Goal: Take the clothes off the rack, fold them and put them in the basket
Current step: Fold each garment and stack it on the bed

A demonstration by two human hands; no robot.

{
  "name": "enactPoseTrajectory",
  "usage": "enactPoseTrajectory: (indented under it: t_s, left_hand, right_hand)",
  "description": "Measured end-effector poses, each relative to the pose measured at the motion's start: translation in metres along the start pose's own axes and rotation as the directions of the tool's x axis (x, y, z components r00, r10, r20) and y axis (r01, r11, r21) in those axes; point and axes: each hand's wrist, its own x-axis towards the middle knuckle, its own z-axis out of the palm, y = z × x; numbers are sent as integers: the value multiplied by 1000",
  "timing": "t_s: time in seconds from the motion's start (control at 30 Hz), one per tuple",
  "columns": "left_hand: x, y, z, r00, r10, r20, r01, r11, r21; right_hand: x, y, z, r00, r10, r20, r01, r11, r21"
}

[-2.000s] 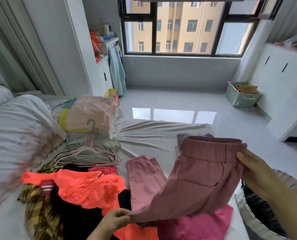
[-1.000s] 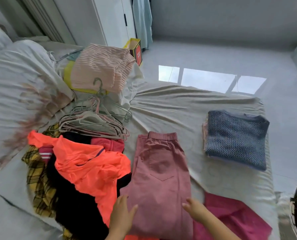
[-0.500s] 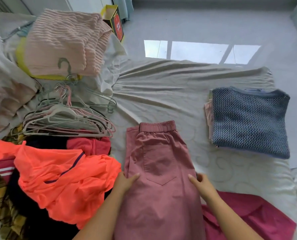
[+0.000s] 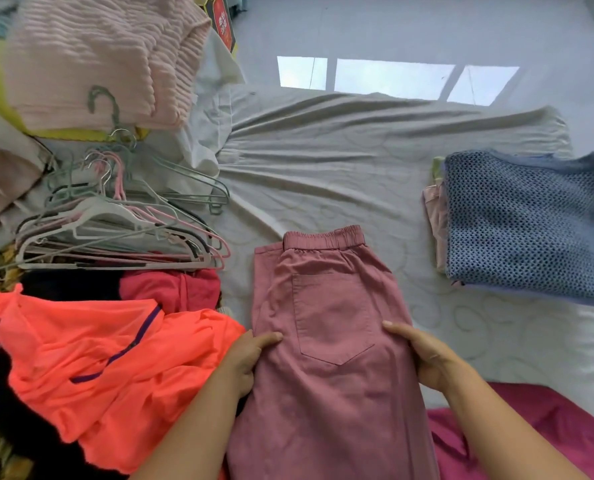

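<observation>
Dusty-pink trousers point(image 4: 326, 341) lie folded lengthwise on the bed, elastic waistband away from me, back pocket facing up. My left hand point(image 4: 247, 358) holds their left edge, thumb on top of the cloth and fingers curled at the side. At the right edge my right hand point(image 4: 423, 355) holds on the same way. A folded blue knit top point(image 4: 527, 226) sits on a small pile at the right of the bed. An unfolded heap with a neon-orange garment point(image 4: 98, 362) lies to the left. The basket is out of view.
A bunch of empty hangers point(image 4: 115, 223) lies at the left above the heap, with a pink ribbed garment point(image 4: 98, 53) behind it. A magenta garment point(image 4: 531, 438) lies under my right forearm. Grey sheet point(image 4: 323, 161) and, beyond it, the floor point(image 4: 427, 29).
Two seconds ago I held the trousers up in the air; they now lie flat on the bed. Both hands have settled at their side edges, and my view has tilted down and closer.
</observation>
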Motion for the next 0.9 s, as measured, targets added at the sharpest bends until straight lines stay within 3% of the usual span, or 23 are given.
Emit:
enactPoseTrajectory:
  t_s: [0.1,0.2,0.37,0.47,0.53,0.6,0.7,0.8,0.9]
  left_hand:
    - [-30,21,2,987,88,137,-77,993,-88]
    - [-58,62,14,945,182,271,-173,983,-58]
    - [-107,135,59,874,390,291,-438,891,122]
    - [-130,138,70,842,408,352,-479,867,141]
    - [-136,119,70,824,382,417,-470,873,130]
    - [-130,85,64,837,335,432,-433,889,149]
    - [-104,14,50,898,180,400,-336,870,362]
    - [-81,-57,39,962,67,263,-216,775,593]
    - [-67,-93,42,990,135,37,-124,718,685]
  right_hand:
    - [-26,-15,-8,993,-111,27,110,993,40]
    - [-62,-39,-18,964,-261,52,254,961,107]
    - [-128,-71,-43,836,-548,-22,547,832,89]
    - [-157,-59,-62,778,-625,-73,627,779,13]
    - [-168,-37,-73,791,-605,-91,602,796,-57]
    - [-169,1,-80,849,-516,-117,516,856,-29]
    - [-147,70,-89,932,-310,-188,322,946,37]
    - [-108,133,-95,961,-126,-246,107,990,-88]
    - [-83,158,-89,954,4,-300,-26,997,-69]
